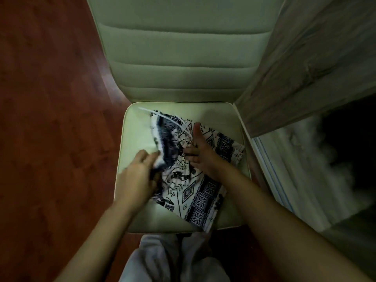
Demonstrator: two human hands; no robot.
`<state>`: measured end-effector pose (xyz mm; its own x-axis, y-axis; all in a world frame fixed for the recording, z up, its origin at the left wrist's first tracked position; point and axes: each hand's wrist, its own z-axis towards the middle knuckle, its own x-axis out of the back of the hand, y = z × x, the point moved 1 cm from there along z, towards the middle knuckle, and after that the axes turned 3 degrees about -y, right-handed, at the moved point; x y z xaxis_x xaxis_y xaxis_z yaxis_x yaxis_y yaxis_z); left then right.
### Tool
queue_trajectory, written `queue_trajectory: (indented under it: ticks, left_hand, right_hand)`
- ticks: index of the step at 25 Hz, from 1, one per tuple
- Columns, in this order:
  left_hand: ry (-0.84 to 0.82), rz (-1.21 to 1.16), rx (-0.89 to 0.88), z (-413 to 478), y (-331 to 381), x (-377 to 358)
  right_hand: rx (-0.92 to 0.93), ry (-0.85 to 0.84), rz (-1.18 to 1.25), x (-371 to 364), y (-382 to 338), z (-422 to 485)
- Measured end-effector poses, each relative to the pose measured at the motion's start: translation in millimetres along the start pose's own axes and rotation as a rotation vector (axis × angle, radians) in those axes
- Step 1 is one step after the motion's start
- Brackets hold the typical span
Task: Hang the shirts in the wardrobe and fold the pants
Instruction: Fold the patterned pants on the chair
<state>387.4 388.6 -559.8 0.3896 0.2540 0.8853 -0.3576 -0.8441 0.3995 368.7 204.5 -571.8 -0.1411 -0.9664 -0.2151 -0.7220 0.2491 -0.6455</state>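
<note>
White fabric printed with dark blue-black geometric bands: patterned pants (201,200) lie on the seat of a pale green padded chair (138,137). They are spread diagonally from the seat's middle toward its front right corner, where one edge reaches the front rim.

Left hand (140,174): at the pants' left edge, fingers curled and grasping a raised fold of the cloth. The fold stands up off the seat and shows motion blur, so the exact pinch is hard to read.

Right hand (200,155): on the middle of the pants, released and flat. Fingers are straight and point left, the thumb sticks up toward the chair back, and the palm side presses on the cloth. It holds nothing.

A thin white drawstring (162,116) trails from the top of the raised fold across the bare seat toward the back left.

The ribbed chair backrest (183,58) rises behind the seat, with horizontal padded channels.

Surroundings: a red-brown wooden floor (50,119) to the left of the chair. A grey wood-grain wardrobe door (305,58) stands just beside the chair's right edge, with a dark interior below it; the pale shapes inside are too blurred to identify. The person's own light grey trousers (162,261) show at the bottom edge, in front of the seat.
</note>
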Motion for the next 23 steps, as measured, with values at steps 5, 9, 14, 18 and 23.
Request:
queue_trajectory:
  ticks: [5, 9, 14, 18, 23]
  left_hand:
    - [0.134, 0.299, -0.345, -44, 87, -53]
    - [-0.147, 0.37, -0.265, -66, 109, -125]
    - [-0.105, 0.354, -0.306, -86, 88, -163]
    - [0.042, 0.446, -0.53, -63, 37, -156]
    - [-0.141, 0.219, -0.72, -5, -26, -96]
  right_hand:
    - [0.125, 0.251, 0.096, 31, 5, -9]
    - [0.182, 0.464, 0.221, 75, 38, -15]
    - [0.136, 0.563, -0.123, 98, 58, -26]
    - [0.132, 0.653, -0.141, 103, 68, -46]
    - [0.079, 0.524, -0.275, 93, 97, -60]
